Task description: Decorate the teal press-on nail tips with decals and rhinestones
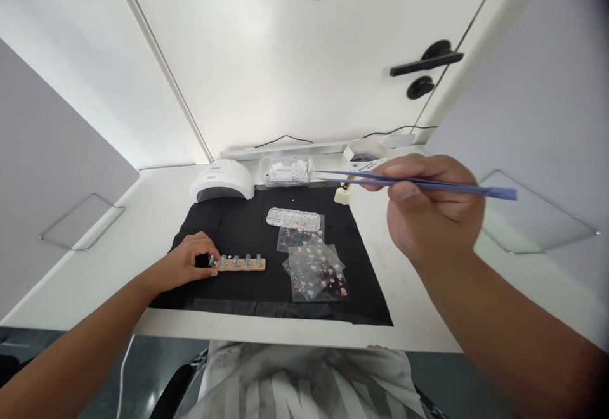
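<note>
Up high on the right, my right hand (435,206) is closed around a pair of blue-purple tweezers (457,187). Their slim tips point left and stand slightly apart, with nothing visible between them. My left hand (190,260) grips the left end of a wooden nail display stand (242,266) lying on the black cloth. Along this strip stand several grey-blue nail tips (247,260), the leftmost close to my fingers. Thin transparent sticker sheets (314,273) with small printed figures overlap to the right. Above them, partly over one sheet, lies a clear textured tray (293,219).
A white nail lamp (221,180) stands at the back left of the black cloth (228,222). Behind the cloth are a clear box of white packets (286,172), a small white box (364,153) and a cream bottle (341,196). A white door (266,58) rises behind the table.
</note>
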Tool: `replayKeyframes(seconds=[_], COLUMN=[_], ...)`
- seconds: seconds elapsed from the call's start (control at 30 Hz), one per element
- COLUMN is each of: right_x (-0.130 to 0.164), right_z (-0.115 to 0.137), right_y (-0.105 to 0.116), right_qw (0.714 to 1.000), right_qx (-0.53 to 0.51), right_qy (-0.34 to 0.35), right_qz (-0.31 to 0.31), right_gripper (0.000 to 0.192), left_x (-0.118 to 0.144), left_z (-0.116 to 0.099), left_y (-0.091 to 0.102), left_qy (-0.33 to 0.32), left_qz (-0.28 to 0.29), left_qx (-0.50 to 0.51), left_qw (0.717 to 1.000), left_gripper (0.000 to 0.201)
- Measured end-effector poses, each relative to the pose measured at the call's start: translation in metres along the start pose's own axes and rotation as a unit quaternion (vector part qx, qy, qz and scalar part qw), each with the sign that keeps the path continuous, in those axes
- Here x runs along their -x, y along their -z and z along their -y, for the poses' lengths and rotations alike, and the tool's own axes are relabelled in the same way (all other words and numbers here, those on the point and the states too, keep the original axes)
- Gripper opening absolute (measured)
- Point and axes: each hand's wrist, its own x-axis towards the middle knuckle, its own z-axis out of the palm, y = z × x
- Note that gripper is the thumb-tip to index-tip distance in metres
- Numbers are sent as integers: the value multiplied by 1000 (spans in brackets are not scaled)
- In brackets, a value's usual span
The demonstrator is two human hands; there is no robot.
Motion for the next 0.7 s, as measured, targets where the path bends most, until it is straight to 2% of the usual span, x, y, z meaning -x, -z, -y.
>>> replayKeyframes(seconds=[0.3,0.43,0.7], right_x=[25,37,55], right_z=[-38,-48,-67], right_y=[0,6,17], right_qw=[995,989,972], right_qx=[28,71,128], right_qy=[-93,-130,-192], right_qz=[16,15,44], right_gripper=[7,9,12], left_x=[-27,-36,-45], left_z=[-23,-28,-38], left_y=[-8,-10,-15], left_qy=[-24,-40,-62], left_qz=[37,57,61], left_qx=[-4,2,22], left_qw=[999,998,996], left_gripper=[19,20,19])
